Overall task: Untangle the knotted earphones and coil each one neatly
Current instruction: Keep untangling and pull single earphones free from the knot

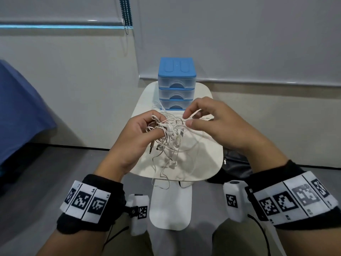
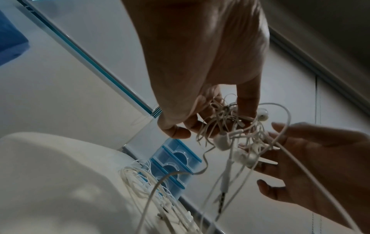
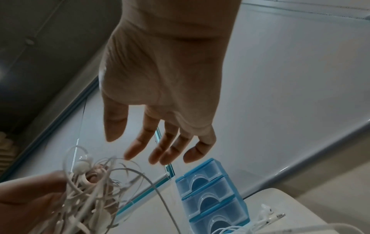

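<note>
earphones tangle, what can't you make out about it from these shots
- How many earphones are in the tangle: cords overlap in every view.
- Left hand grip: in the head view its fingers curl over the cords.
- Whether the right hand pinches a cord: head view suggests it, right wrist view shows relaxed fingers.

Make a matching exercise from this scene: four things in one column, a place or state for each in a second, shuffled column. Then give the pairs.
Things:
1. tangled earphones
2. drawer unit
3. right hand
4. second earphone bundle

Places or states:
A. stands at the table's far edge, drawers closed
B. lies on the table beside the drawers
C. gripped in the left hand, above the table
D. fingers loosely extended at a cable loop

Pairs: 1-C, 2-A, 3-D, 4-B
</note>
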{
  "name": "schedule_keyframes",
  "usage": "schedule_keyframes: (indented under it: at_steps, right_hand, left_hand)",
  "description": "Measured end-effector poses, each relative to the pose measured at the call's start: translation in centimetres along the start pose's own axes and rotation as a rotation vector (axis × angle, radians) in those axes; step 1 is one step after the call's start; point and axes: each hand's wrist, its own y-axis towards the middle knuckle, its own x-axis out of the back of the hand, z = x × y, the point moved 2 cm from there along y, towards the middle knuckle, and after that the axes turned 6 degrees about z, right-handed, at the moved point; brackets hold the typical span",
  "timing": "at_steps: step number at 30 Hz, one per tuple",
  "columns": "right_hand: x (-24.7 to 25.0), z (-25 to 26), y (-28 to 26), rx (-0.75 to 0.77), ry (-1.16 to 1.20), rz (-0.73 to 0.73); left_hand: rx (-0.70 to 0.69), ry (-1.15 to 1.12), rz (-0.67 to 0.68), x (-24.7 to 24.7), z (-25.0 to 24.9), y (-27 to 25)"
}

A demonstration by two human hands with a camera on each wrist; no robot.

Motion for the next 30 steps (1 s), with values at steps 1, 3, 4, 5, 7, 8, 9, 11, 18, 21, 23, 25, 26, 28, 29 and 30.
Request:
schedule_keyframes:
  at_steps: [1, 3, 4, 5, 7, 8, 9, 11, 18, 21, 23, 25, 26, 28, 29, 30]
  right_hand:
    - [0.0, 0.2, -0.1, 0.008, 0.038, -0.001]
    - [-0.4, 0.3, -0.4, 0.020, 0.033, 0.057]
    - [-0.7, 0.2, -0.5, 0.016, -0.014, 0.096]
    - [-1.0, 0.1, -0.5, 0.012, -0.066, 0.125]
    - [-1.3, -0.1, -0.7, 0.004, -0.101, 0.135]
    - [-1.1, -0.1, -0.8, 0.011, -0.076, 0.122]
    - [-0.7, 0.0, -0.9, 0.025, -0.006, 0.087]
    - [0.7, 0.3, -1.1, 0.044, 0.275, -0.056]
    - [6.8, 0.4, -3.4, 0.257, 1.278, -0.665]
    - [7.4, 0.0, -3.9, 0.191, 1.187, -0.685]
    - [6.2, -0.2, -3.8, -0.014, 0.845, -0.577]
    - [4.3, -1.0, -3.2, -0.188, 0.332, -0.348]
    - [3.1, -1.3, -3.0, -0.225, 0.168, -0.194]
    - [0.9, -1.6, -2.7, -0.249, 0.059, 0.045]
    - [0.3, -1.8, -2.6, -0.244, 0.062, 0.101]
    - [-0.3, -1.6, -2.4, -0.222, 0.078, 0.131]
  left_hand:
    - [-0.003, -0.007, 0.001, 0.0, 0.0, 0.1]
    - [-0.008, -0.016, 0.003, -0.1, 0.0, 0.2]
    - [-0.009, -0.012, 0.005, -0.2, 0.1, 0.2]
    - [-0.008, -0.005, 0.006, -0.2, 0.2, 0.2]
    - [-0.002, 0.007, 0.010, -0.2, 0.4, 0.2]
    - [0.002, 0.018, 0.015, -0.2, 0.6, 0.2]
    - [0.008, 0.037, 0.023, -0.2, 0.7, 0.2]
    - [0.023, 0.078, 0.030, 0.0, 1.0, 0.1]
    - [0.081, 0.090, -0.045, 1.1, 2.0, -0.1]
    - [0.048, 0.049, -0.009, 0.8, 1.6, -0.1]
    - [0.014, 0.038, 0.037, 0.3, 1.3, -0.1]
    - [-0.011, 0.031, 0.082, -0.1, 0.8, -0.2]
    - [-0.017, 0.029, 0.098, -0.3, 0.7, -0.2]
    - [-0.022, 0.040, 0.125, -0.6, 0.3, -0.3]
    - [-0.023, 0.053, 0.136, -0.8, 0.1, -0.3]
    - [-0.025, 0.067, 0.140, -0.8, -0.1, -0.4]
